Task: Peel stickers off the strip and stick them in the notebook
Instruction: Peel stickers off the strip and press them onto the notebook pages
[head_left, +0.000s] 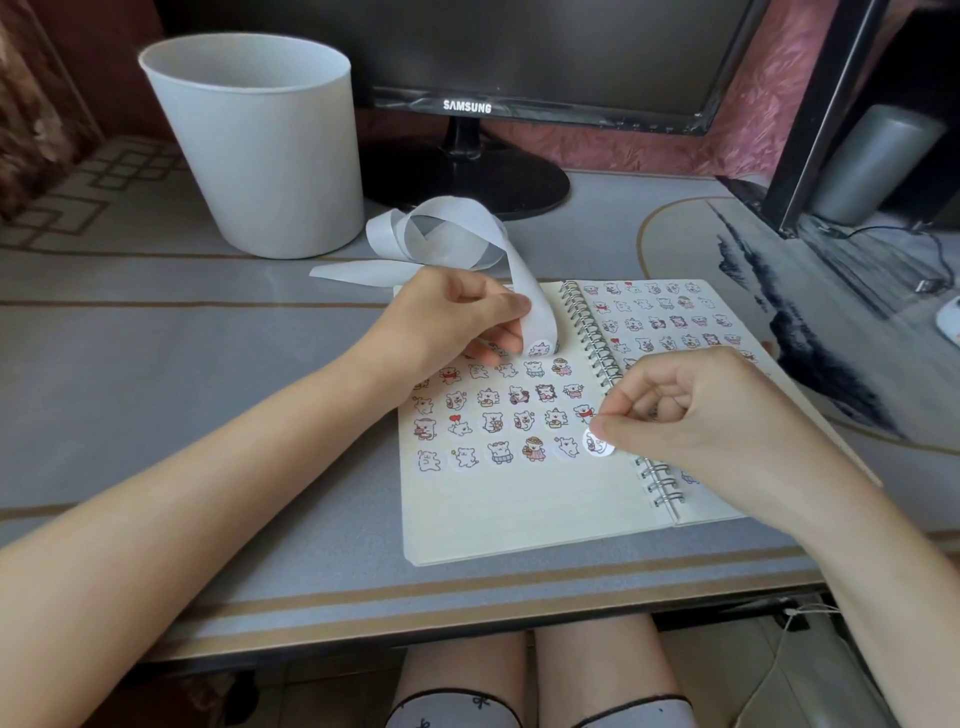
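Observation:
An open spiral notebook (519, 509) lies on the desk, both pages carrying several rows of small bear stickers. My left hand (457, 317) pinches the white backing strip (457, 234) over the top of the left page; the strip curls back in loops toward the monitor. One sticker shows at the strip's lower end (540, 347). My right hand (696, 410) has its fingers curled and holds a round sticker (597, 442) at the right end of the bottom row, near the spiral binding. Whether the sticker touches the page is unclear.
A white bucket (260, 150) stands at the back left. A Samsung monitor (519, 52) on a black foot (467, 176) is behind the notebook. A patterned mat (779, 291) and cables (883, 234) lie to the right. My knees show below the desk edge.

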